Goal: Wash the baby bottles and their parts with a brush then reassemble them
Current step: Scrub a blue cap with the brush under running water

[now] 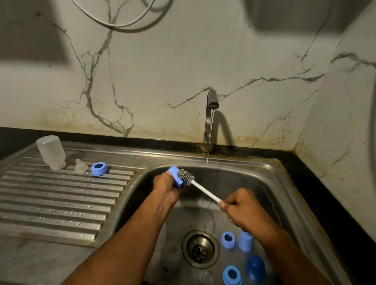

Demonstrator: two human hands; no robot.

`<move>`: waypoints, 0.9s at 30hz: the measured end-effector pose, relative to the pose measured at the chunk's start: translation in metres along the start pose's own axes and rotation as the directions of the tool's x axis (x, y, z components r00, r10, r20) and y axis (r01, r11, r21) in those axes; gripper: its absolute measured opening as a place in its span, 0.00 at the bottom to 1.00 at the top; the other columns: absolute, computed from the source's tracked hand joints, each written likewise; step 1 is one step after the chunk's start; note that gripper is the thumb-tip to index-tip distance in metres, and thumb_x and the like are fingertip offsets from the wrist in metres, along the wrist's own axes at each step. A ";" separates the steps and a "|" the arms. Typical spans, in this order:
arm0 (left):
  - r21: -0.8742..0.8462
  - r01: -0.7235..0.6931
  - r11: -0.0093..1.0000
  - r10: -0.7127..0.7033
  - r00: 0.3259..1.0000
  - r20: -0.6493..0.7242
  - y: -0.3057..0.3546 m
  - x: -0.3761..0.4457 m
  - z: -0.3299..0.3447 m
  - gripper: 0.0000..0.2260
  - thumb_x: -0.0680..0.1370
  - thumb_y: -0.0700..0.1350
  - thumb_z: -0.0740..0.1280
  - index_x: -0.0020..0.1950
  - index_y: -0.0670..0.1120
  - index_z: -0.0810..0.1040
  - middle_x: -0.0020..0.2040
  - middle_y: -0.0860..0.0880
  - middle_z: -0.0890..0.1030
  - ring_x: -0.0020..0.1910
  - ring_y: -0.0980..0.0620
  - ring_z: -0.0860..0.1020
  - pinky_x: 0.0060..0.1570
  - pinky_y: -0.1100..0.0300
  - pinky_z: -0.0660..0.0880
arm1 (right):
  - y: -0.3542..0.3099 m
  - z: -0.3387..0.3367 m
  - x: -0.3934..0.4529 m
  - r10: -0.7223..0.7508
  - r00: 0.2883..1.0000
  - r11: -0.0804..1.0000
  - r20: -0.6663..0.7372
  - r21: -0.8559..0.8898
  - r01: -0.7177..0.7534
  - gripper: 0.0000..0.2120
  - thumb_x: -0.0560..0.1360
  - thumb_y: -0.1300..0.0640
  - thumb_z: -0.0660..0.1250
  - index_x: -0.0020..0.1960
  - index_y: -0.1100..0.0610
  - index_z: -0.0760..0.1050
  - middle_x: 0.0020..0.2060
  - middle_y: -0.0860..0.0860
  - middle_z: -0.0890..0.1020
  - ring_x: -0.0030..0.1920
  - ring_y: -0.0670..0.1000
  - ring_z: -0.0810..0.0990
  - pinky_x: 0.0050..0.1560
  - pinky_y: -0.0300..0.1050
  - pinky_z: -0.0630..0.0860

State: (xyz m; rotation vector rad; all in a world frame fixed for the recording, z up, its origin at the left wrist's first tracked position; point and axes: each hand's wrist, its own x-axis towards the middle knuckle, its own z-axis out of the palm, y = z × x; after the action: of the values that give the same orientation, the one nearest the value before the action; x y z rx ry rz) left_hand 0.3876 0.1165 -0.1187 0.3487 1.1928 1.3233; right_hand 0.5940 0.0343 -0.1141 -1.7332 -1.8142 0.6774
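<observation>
Left hand (165,186) curls round a blue cap (176,178); right hand (243,208) pinches the brush (196,184) handle, bristles against the cap — above a steel sink (274,191) holding blue parts, tap (210,119) running, ribbed drainboard (47,199) leftward, marbled wall (164,74) behind.

No text, label or number can be read anywhere.

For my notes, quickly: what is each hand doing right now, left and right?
Left hand: fingers closed around a blue bottle part.
Right hand: fingers closed on the white handle of the brush.
</observation>
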 end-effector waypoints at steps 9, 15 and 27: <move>-0.138 -0.049 0.989 0.051 0.999 0.011 -0.019 -0.004 0.009 0.12 0.79 0.35 0.66 0.61 0.33 0.76 0.42 0.39 0.80 0.39 0.43 0.79 0.41 0.49 0.77 | -0.014 0.005 0.000 -0.004 0.999 1.000 -0.050 0.014 0.005 0.15 0.80 0.52 0.67 0.38 0.57 0.81 0.26 0.50 0.77 0.27 0.45 0.76 0.31 0.40 0.75; -0.192 0.027 0.981 0.003 0.988 0.154 -0.020 -0.003 0.005 0.18 0.77 0.47 0.70 0.62 0.37 0.77 0.57 0.37 0.82 0.57 0.41 0.81 0.61 0.44 0.77 | -0.016 -0.001 -0.001 0.051 0.999 0.987 -0.011 0.152 -0.049 0.14 0.81 0.55 0.66 0.39 0.61 0.81 0.24 0.50 0.74 0.24 0.45 0.70 0.28 0.39 0.67; -0.205 -0.037 0.978 0.030 0.999 -0.036 -0.010 0.012 -0.008 0.14 0.81 0.39 0.66 0.62 0.32 0.74 0.44 0.38 0.79 0.39 0.44 0.79 0.29 0.49 0.80 | -0.001 0.003 0.004 0.000 0.999 0.994 -0.040 -0.111 -0.004 0.15 0.78 0.50 0.69 0.38 0.58 0.79 0.28 0.50 0.76 0.30 0.47 0.75 0.35 0.43 0.76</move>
State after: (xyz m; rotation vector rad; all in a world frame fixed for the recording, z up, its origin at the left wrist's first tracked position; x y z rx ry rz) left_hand 0.3839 0.1206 -0.1356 0.1990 1.0690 1.4721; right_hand 0.5910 0.0384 -0.1155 -1.8072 -1.8548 0.5480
